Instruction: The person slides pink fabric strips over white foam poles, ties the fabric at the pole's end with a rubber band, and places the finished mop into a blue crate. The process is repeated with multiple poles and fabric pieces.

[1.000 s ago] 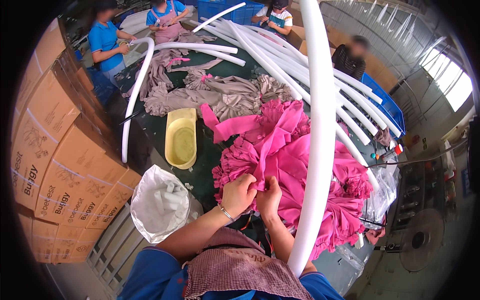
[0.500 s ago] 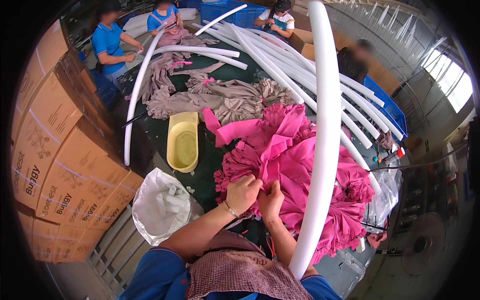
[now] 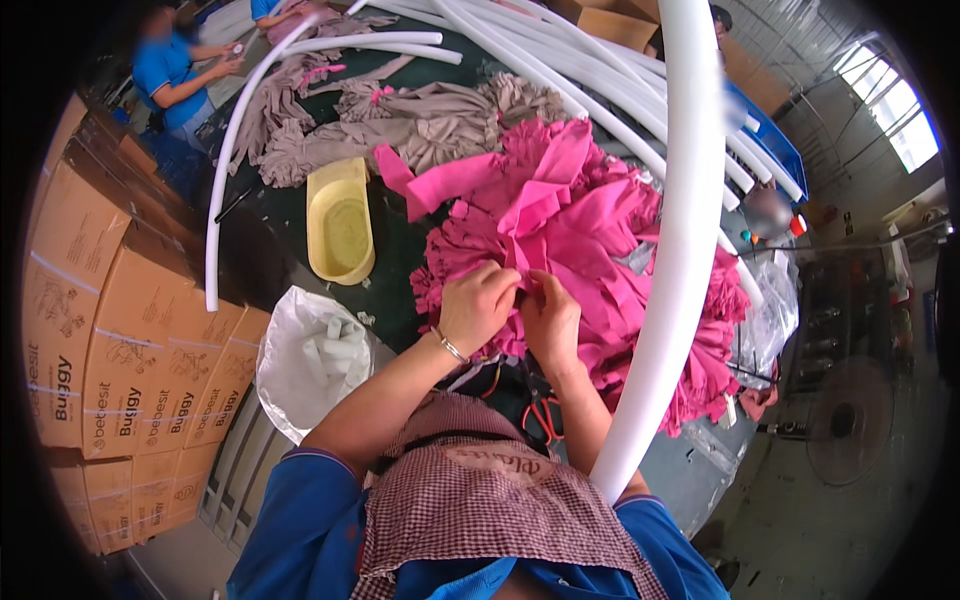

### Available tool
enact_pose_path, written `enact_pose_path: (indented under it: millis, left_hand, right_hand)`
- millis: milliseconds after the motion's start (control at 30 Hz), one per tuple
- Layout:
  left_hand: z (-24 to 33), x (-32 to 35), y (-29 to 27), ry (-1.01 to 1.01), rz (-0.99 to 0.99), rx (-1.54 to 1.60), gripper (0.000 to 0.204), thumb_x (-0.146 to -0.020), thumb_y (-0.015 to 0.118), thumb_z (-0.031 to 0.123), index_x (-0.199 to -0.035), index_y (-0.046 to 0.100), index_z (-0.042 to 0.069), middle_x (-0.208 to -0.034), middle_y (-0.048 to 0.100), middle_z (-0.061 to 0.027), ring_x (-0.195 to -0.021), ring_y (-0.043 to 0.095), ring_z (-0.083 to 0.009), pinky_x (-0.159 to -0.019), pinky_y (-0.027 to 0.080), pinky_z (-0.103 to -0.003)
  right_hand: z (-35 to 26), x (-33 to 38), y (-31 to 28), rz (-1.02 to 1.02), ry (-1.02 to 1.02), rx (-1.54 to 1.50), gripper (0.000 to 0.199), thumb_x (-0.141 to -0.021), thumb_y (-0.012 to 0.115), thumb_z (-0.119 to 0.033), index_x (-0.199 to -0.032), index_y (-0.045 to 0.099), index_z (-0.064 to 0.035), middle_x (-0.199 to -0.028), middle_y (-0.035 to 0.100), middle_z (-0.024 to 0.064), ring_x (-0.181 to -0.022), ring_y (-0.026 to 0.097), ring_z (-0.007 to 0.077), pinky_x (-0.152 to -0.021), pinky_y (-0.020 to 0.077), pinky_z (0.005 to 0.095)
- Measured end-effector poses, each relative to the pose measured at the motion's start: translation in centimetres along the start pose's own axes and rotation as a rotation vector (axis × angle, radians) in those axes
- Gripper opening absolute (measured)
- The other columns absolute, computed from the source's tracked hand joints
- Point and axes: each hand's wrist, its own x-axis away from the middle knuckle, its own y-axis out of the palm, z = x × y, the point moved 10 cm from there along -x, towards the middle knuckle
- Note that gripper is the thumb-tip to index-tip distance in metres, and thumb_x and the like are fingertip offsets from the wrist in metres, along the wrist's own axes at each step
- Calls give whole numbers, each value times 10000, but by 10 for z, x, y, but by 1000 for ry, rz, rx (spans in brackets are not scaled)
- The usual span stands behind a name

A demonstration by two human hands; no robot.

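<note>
Both hands meet at the near edge of a heap of gathered pink fabric (image 3: 590,225). My left hand (image 3: 480,308), with a bracelet at the wrist, pinches the cloth between thumb and fingers. Close beside it, my right hand (image 3: 550,318) is closed on the same fabric, its fingertips almost touching the left ones. A long white foam tube (image 3: 682,230) stands up at the right, its lower end in front of my right forearm and hiding part of it and of the heap. Below my hands lie scissors with red handles (image 3: 542,420), partly hidden by my arm.
Left of the heap are a yellow plastic tub (image 3: 318,240) and a white bag (image 3: 282,395) holding short foam pieces. Beige fabric (image 3: 410,135) and more white tubes (image 3: 610,85) lie beyond. Stacked cartons (image 3: 145,370) line the left side. A co-worker (image 3: 175,75) stands at the far left.
The view has tipped down, so the table things sit higher and more of my apron shows. My hands stay together on the pink fabric; the red-handled scissors show more fully.
</note>
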Motion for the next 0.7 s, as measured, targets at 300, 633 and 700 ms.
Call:
enact_pose_path:
  millis: [300,633,700]
  left_hand:
    - [-13,2,-3,-38,-19,-11,67,-784,686,98,-832,644,78,-736,598,-81,-617,616,-296,-519,474,-375]
    - [-48,-28,-14,-92,-75,55,65,-706,723,76,-755,682,89,-1031,615,-62,-951,612,-262,-787,504,-374]
    - [-47,-47,-34,41,-39,104,92,-669,751,76,-736,693,99,-1320,534,-96,-1212,497,-347,-1004,417,-422]
  right_hand:
    - [-58,-21,-89,-142,198,-1464,872,-815,713,-460,-1434,305,-2,-1270,531,293,-1092,597,430,-717,596,396]
    - [-54,43,-114,-357,119,-70,901,-693,702,65,-1483,274,-12,-1165,623,140,-1009,604,170,-854,477,292]
    - [-20,74,-121,-378,123,-61,894,-693,746,25,-1471,307,-18,-1249,600,138,-1149,565,183,-934,458,316]
